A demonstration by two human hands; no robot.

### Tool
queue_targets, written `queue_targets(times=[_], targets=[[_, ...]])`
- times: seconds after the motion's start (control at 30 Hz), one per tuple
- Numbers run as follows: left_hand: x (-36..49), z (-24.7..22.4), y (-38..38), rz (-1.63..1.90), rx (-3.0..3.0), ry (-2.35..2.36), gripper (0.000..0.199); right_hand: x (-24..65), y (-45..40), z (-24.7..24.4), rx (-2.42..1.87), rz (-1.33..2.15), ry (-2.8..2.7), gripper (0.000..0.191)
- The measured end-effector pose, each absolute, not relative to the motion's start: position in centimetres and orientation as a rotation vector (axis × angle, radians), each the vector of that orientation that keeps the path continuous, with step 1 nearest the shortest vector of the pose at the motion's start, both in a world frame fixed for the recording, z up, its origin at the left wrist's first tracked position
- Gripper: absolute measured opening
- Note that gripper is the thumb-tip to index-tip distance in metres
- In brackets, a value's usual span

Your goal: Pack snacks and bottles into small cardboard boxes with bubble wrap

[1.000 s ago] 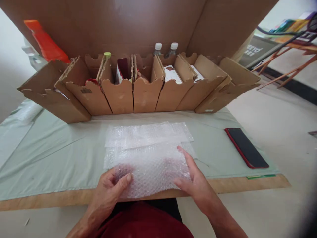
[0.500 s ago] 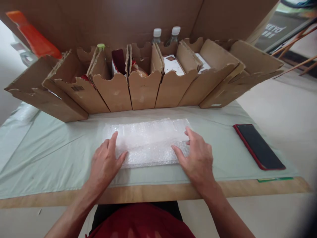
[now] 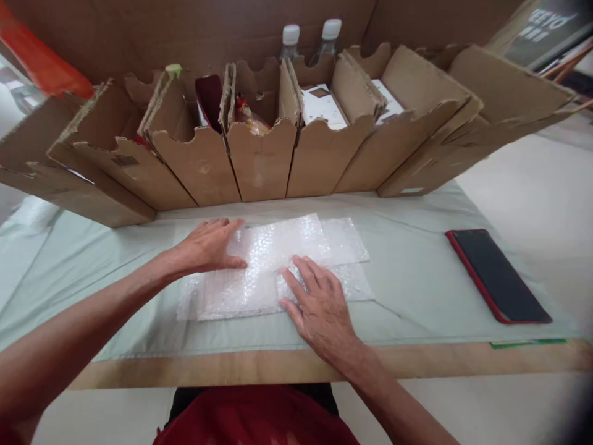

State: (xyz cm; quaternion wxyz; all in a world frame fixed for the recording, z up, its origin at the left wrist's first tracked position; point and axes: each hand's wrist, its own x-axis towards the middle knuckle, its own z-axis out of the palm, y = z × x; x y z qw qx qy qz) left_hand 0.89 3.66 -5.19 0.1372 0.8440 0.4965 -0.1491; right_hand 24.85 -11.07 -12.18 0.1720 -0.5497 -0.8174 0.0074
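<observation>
Bubble wrap sheets (image 3: 264,290) lie overlapping, slightly askew, on the pale green tablecloth (image 3: 412,247) in the head view, between the table's wooden edge (image 3: 222,371) and a row of cardboard magazine files (image 3: 262,161). The left hand (image 3: 208,245) is at their upper left, thumb and fingers spread wide; the right hand (image 3: 320,307) lies palm down across their lower right, fingers slightly parted. Whether either pinches a sheet, I cannot tell. A red-cased smartphone (image 3: 500,275) lies well apart, to the right.
</observation>
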Motion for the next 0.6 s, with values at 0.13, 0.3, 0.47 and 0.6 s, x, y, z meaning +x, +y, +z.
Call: queue_targets(times=[0.13,0.3,0.47,0.6], targets=[[2.0,-4.7,4.9,-0.57,2.357,1.463,0.095,24.9,-11.2,-12.1,-1.568,0.046,-2.319,0.046],[2.8,-4.2,6.2,-0.713,2.18,1.458,0.092,24.7,-11.2,-12.3,-1.568,0.056,-2.3,0.046],[4.3,-3.5,6.0,-0.796,2.11,1.398,0.053,24.7,-11.3,-12.4,-1.573,0.07,-2.285,0.047],[5.7,-3.2,4.3,-0.789,2.203,1.421,0.03,24.6,-11.3,-12.4,-1.569,0.082,-2.282,0.047]])
